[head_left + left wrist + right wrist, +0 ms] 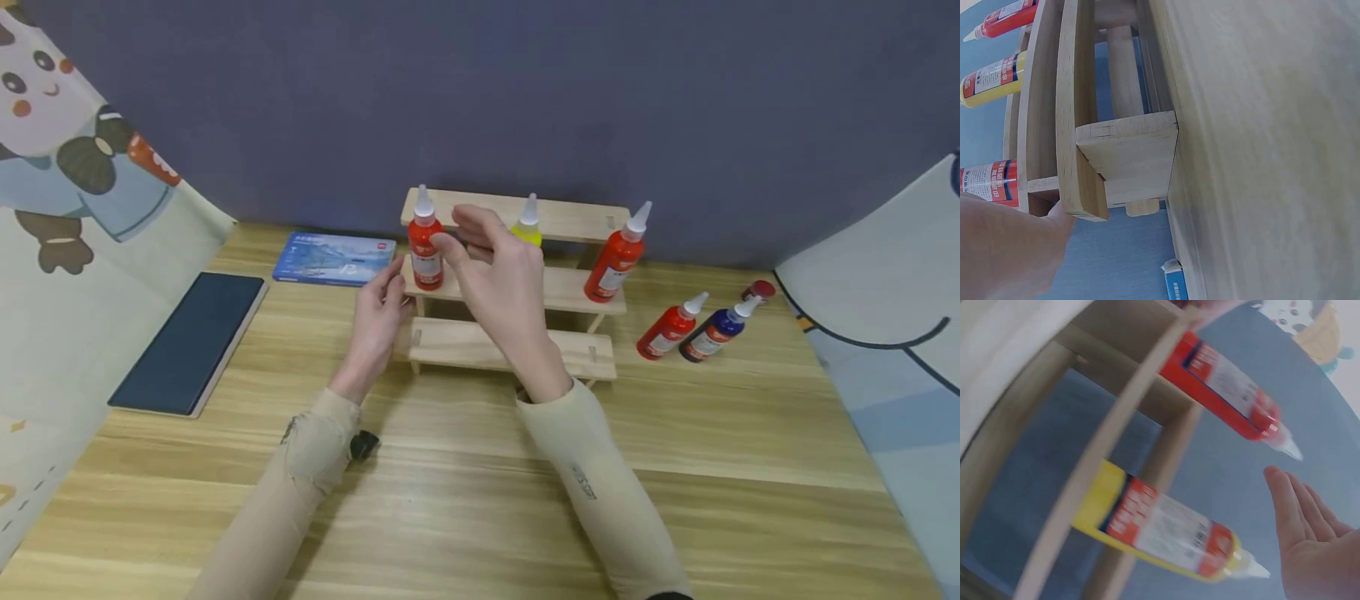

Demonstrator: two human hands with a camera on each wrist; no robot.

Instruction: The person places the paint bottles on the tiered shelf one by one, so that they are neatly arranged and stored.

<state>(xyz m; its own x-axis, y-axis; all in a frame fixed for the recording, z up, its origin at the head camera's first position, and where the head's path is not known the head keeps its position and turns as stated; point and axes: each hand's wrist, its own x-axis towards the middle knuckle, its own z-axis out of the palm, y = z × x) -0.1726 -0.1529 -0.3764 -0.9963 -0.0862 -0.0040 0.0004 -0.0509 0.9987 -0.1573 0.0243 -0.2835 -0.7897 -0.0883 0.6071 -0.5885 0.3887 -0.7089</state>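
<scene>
A three-tier wooden display rack (pixel 480 340) stands on the table. My left hand (pixel 375 321) grips the left end of its middle tier; the left wrist view shows the thumb against the plank, with some fingers hidden. On that tier stand a red paint bottle (pixel 427 260) at the left end, a yellow paint bottle (pixel 1166 528) in the middle and another red paint bottle (pixel 615 265) at the right. My right hand (pixel 506 287) is raised before the rack, fingers extended. The right wrist view has it apart from both nearby bottle tips, holding nothing.
Right of the rack, a red bottle (pixel 666 333) and a dark blue bottle (pixel 712 335) stand on the table, with a small dark red object (pixel 759 290) behind. To the left lie a blue flat box (pixel 330 258) and a dark-covered notebook (pixel 191 342). A dark backdrop (pixel 480 100) rises behind.
</scene>
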